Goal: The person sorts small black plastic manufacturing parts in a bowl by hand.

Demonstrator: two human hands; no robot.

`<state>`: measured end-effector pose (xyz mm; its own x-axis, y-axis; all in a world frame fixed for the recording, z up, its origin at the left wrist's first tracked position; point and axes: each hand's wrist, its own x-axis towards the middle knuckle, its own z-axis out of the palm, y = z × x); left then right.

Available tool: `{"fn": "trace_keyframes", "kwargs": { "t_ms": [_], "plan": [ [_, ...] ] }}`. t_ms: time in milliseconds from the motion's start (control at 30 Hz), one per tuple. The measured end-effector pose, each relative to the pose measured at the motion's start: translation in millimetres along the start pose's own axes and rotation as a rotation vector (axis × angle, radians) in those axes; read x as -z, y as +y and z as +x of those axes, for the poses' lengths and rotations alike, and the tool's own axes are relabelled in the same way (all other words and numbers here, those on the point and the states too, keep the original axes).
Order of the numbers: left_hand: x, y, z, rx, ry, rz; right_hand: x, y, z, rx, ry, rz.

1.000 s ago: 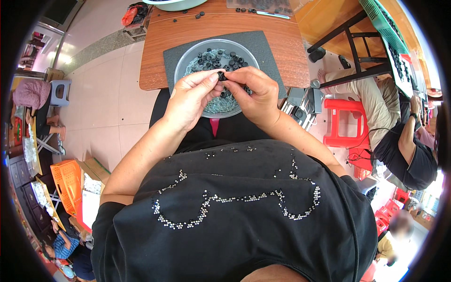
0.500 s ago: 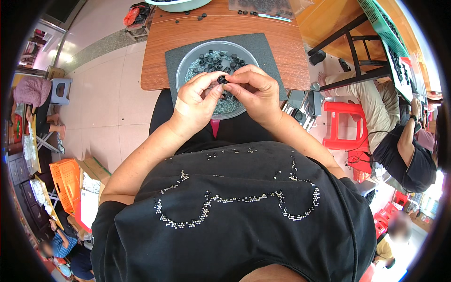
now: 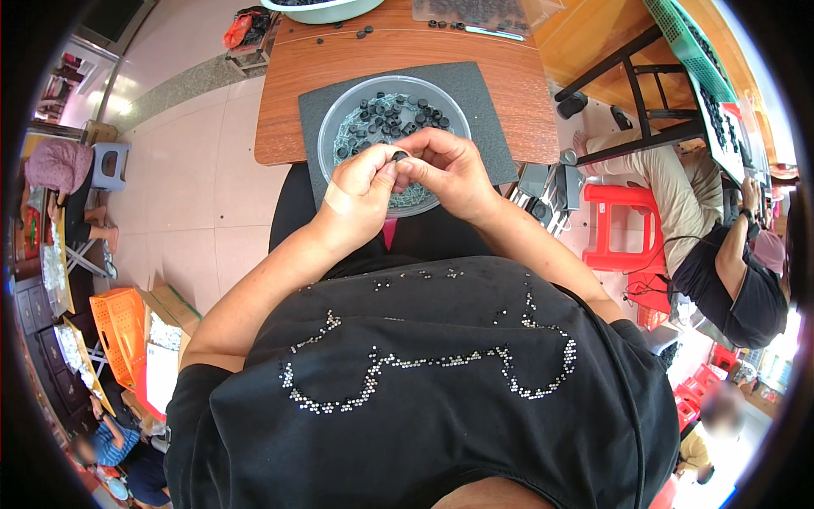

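Observation:
A small round black plastic cap [image 3: 399, 156] is pinched between the thumb and index finger of my left hand [image 3: 354, 188], above the near half of a grey round basin [image 3: 462, 119]. My right hand [image 3: 454, 170] has its thumb and fingertips closed against the cap's right side, partly covering it. Whether something smaller sits between those fingertips cannot be seen. Several similar black caps [image 3: 394, 114] lie in the basin on top of thin silvery screw-like pieces [image 3: 409, 198]. Under the basin is a dark grey mat [image 3: 487, 127].
The mat rests on a brown wooden table [image 3: 280, 102]. Loose black caps [image 3: 365, 32], a pale pen-like tool [image 3: 496, 33] and a light green tub [image 3: 326, 10] are at its far side. Right of me stand a red stool [image 3: 598, 229] and a seated person [image 3: 738, 280].
Both hands have dipped slightly toward me with the cap. The right fingers have curled in closer around it, and the cap has turned between the fingertips.

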<state>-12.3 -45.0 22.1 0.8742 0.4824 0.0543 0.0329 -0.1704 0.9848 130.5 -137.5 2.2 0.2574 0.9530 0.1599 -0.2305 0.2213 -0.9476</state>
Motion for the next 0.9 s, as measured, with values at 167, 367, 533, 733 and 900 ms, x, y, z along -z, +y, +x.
{"fn": "trace_keyframes", "kwargs": {
  "t_ms": [167, 367, 533, 733, 900],
  "plan": [
    [-1, 3, -3, 0.106, -0.065, -0.188, 2, 4, -1, -0.007, -0.017, 0.006],
    [-3, 5, -4, 0.079, -0.061, -0.056, 4, 3, 0, 0.179, 0.04, -0.415],
    [1, -6, 5, 0.156, -0.07, -0.253, 2, -5, 3, 0.439, 0.089, -0.849],
    [14, -15, 2, 0.309, 0.136, -0.314, 22, 17, 9, -0.06, 0.17, -0.687],
    [27, -34, -3, 0.344, 0.057, -0.171, 73, -42, 91, -0.055, 0.477, -0.278]
  ]
}}
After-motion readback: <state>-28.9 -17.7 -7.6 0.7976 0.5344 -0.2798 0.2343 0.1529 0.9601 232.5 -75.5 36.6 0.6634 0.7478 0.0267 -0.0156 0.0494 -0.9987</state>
